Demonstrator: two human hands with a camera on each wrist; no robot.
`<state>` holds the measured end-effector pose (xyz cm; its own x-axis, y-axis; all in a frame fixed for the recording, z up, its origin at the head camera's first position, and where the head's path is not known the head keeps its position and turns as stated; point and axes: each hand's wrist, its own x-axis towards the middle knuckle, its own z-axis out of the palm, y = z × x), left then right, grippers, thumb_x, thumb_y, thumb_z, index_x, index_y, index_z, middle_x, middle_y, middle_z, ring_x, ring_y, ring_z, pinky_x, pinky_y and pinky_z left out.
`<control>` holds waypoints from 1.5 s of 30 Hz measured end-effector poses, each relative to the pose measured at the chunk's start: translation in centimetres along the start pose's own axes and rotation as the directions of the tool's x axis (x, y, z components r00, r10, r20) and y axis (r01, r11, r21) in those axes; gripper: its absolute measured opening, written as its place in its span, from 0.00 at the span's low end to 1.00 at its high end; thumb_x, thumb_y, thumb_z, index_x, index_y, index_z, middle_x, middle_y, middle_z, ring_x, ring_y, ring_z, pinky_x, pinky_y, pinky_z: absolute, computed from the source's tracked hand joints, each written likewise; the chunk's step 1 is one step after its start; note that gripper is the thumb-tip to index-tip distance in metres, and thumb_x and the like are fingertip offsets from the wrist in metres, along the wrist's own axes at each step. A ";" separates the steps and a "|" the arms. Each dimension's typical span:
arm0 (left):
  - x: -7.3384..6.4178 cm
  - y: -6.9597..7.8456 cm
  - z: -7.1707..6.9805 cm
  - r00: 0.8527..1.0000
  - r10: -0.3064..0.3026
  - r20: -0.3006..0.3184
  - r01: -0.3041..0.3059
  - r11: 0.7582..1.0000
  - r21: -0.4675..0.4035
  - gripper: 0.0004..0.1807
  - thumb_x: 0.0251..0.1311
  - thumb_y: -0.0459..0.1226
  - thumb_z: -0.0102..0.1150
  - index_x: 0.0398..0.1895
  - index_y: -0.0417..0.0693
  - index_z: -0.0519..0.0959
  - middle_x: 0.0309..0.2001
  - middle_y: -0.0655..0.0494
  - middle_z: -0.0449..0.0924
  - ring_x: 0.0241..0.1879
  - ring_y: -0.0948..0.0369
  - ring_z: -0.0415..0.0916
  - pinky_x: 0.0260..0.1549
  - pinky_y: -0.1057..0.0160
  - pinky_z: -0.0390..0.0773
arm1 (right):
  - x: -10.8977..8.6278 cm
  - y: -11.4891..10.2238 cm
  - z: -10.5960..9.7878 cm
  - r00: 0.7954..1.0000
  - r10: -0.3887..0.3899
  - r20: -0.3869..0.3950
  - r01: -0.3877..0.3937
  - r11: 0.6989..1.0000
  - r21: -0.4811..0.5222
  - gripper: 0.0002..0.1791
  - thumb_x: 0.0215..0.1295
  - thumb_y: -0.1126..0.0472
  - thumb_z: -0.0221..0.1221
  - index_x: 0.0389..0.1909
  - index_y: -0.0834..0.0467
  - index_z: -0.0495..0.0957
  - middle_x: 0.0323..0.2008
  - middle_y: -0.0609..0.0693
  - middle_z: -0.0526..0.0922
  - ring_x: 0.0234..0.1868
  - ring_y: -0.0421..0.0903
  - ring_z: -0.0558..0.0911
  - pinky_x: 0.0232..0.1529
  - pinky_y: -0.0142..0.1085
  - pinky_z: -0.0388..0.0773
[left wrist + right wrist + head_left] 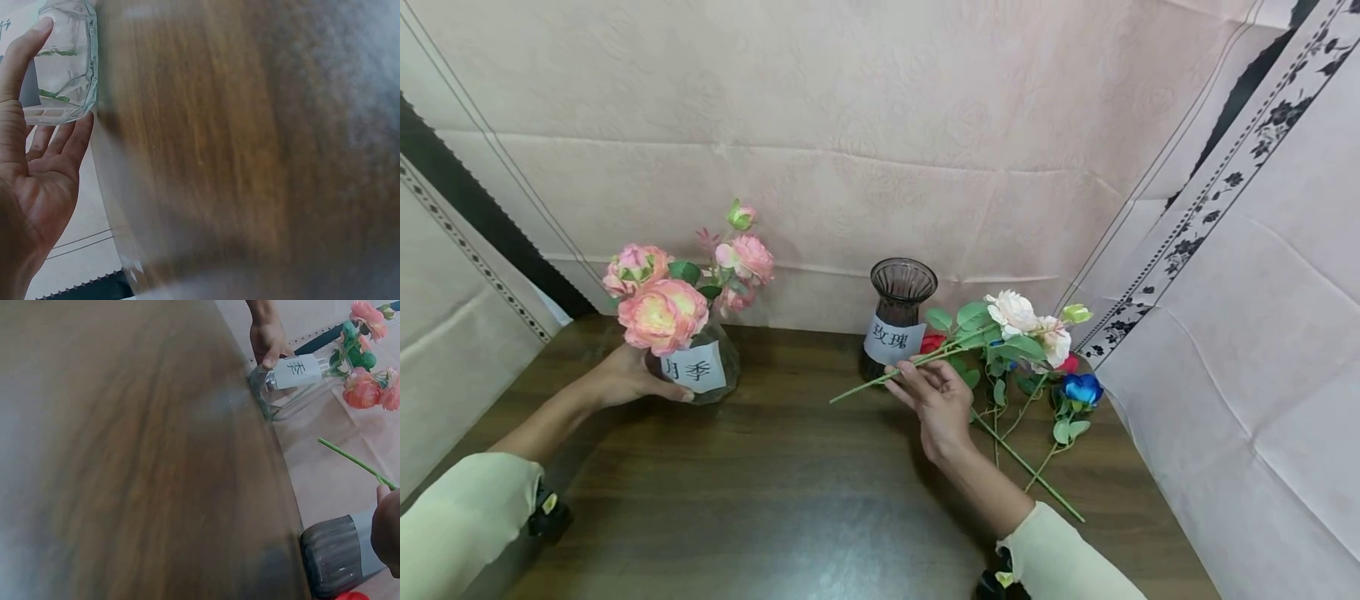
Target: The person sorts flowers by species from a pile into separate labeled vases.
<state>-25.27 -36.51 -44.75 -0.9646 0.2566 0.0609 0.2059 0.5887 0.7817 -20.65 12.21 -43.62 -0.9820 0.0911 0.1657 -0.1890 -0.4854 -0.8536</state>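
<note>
My left hand (632,377) grips the lower side of a clear glass vase (727,360) with a paper label, thumb in front. Pink artificial flowers (662,317) with green leaves stand in it. In the left wrist view, the thumb lies across the glass (65,75) and the other fingers go behind. With thumb and fingers, my right hand (942,410) pinches the green stem of a pale pink-white flower spray (1013,314). Its blooms point right and its bare stem end points left, toward the clear vase. The right wrist view shows that stem (350,457) above the hand (389,534).
A dark ribbed glass vase (902,283) with a label stands at the table's back, just behind the right hand. Blue (1081,389) and red (932,343) flowers with long stems lie to the right on the wooden table (760,492). Pale cloth walls enclose the back and sides.
</note>
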 end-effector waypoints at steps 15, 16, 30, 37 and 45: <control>0.2 0.0 -0.2 0.998 0.057 -0.006 -0.057 0.998 -0.018 0.74 0.48 0.32 0.92 0.91 0.47 0.47 0.85 0.32 0.58 0.85 0.27 0.53 0.75 0.13 0.56 | 1.1 1.3 4.4 0.985 -0.162 -0.052 0.168 0.977 0.132 0.03 0.78 0.72 0.67 0.47 0.63 0.85 0.45 0.59 0.96 0.48 0.53 0.97 0.56 0.52 0.94; 0.2 0.0 -0.2 0.998 0.056 -0.006 -0.056 0.998 -0.019 0.74 0.48 0.32 0.92 0.91 0.47 0.47 0.85 0.32 0.58 0.85 0.27 0.53 0.75 0.13 0.56 | 1.0 1.4 4.7 0.984 -0.171 -0.052 0.176 0.975 0.135 0.03 0.78 0.72 0.67 0.47 0.62 0.85 0.46 0.59 0.96 0.48 0.52 0.97 0.56 0.52 0.94; 0.3 0.1 0.0 0.999 0.033 -0.003 -0.033 0.999 -0.017 0.74 0.49 0.33 0.92 0.92 0.48 0.47 0.84 0.31 0.61 0.84 0.26 0.56 0.75 0.13 0.56 | 0.5 2.2 9.7 0.970 -0.244 0.016 0.238 0.958 0.163 0.09 0.78 0.74 0.66 0.53 0.74 0.81 0.42 0.53 0.95 0.47 0.50 0.97 0.55 0.51 0.94; 0.4 0.2 0.1 1.000 0.015 0.004 -0.015 1.000 -0.014 0.72 0.51 0.34 0.91 0.91 0.46 0.48 0.83 0.31 0.63 0.83 0.27 0.58 0.76 0.14 0.57 | 0.5 2.2 11.9 0.972 -0.232 0.035 0.221 0.957 0.190 0.07 0.78 0.74 0.66 0.52 0.71 0.83 0.41 0.51 0.95 0.47 0.49 0.97 0.54 0.50 0.94; 0.1 -0.1 0.0 0.999 0.043 -0.007 -0.043 0.999 -0.021 0.71 0.49 0.32 0.92 0.90 0.46 0.49 0.82 0.32 0.64 0.82 0.29 0.59 0.75 0.14 0.59 | 0.6 2.2 14.4 0.968 -0.246 0.046 0.229 0.946 0.232 0.07 0.78 0.75 0.66 0.52 0.73 0.82 0.41 0.51 0.94 0.46 0.49 0.97 0.54 0.50 0.94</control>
<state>-25.41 -36.49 -44.80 -0.9560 0.2763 0.0984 0.2435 0.5606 0.7915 -21.57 -1.29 -38.31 -0.9042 0.1673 0.3929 -0.4028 -0.6395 -0.6548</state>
